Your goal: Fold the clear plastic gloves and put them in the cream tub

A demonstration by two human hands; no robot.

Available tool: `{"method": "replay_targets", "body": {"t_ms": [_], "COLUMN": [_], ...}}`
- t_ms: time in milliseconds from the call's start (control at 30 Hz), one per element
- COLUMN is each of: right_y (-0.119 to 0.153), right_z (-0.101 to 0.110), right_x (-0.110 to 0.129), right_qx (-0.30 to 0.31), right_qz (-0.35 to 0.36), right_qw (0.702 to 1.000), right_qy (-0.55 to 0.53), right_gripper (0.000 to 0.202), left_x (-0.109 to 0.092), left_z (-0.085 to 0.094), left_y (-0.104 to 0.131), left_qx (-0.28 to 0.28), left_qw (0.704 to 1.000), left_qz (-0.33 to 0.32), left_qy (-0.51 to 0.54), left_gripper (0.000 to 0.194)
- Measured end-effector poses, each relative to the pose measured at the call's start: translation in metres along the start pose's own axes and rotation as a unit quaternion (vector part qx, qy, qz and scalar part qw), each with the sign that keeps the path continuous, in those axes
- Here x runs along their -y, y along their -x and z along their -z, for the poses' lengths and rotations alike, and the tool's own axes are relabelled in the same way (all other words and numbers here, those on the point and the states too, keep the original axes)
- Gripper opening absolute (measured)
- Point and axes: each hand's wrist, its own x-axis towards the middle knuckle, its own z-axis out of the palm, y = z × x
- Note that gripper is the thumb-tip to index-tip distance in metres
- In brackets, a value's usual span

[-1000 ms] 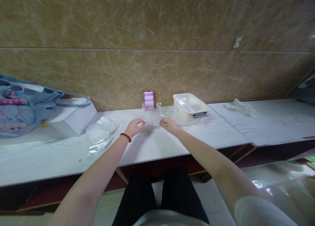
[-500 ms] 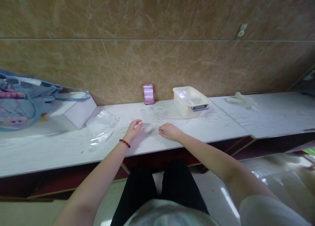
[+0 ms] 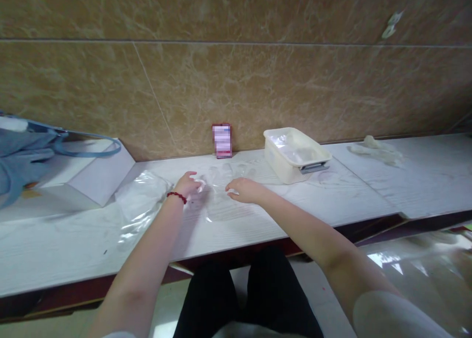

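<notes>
A clear disposable plastic glove point(image 3: 221, 206) lies spread flat on the white counter, its fingers pointing toward the wall. My left hand point(image 3: 187, 184), with a dark red bead bracelet at the wrist, is at the glove's left edge, thumb and fingers apart. Over the glove's right side rests my right hand point(image 3: 246, 189), its fingers stretched out and slightly bent. Neither hand visibly grips anything. Left of my left hand is a stack of clear plastic point(image 3: 142, 200), partly behind the forearm.
A phone point(image 3: 222, 141) leans against the brown tiled wall. To its right stands a cream plastic box point(image 3: 282, 163) with a grey latch and clear plastic inside. A crumpled glove-like item point(image 3: 376, 151) lies farther right. At left are a white box point(image 3: 103, 176) and a blue bag point(image 3: 25, 156).
The glove now lies spread out flat between my hands, where it was barely visible before. My left hand has shifted left, and the view has moved slightly.
</notes>
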Motion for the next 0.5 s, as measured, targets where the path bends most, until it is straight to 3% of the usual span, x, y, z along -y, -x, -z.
{"method": "replay_targets", "body": {"t_ms": [100, 200, 367, 500], "right_y": [-0.019, -0.025, -0.024, -0.032], "right_z": [-0.012, -0.028, -0.043, -0.048], "right_x": [0.009, 0.01, 0.0, -0.007], "right_qx": [0.04, 0.036, -0.021, -0.107], "right_qz": [0.038, 0.074, 0.086, 0.032], "right_qw": [0.998, 0.997, 0.995, 0.986], "right_qy": [-0.002, -0.001, -0.047, -0.12], "right_gripper": [0.027, 0.03, 0.029, 0.027], "left_x": [0.002, 0.005, 0.012, 0.006], "left_z": [0.004, 0.006, 0.004, -0.005], "left_y": [-0.004, -0.005, -0.006, -0.003], "left_qx": [0.042, 0.047, 0.044, 0.085], "left_qw": [0.999, 0.997, 0.999, 0.992], "left_qz": [0.003, -0.016, -0.013, -0.002], "left_qy": [-0.016, -0.054, -0.01, 0.091], "left_gripper": [0.046, 0.044, 0.04, 0.041]}}
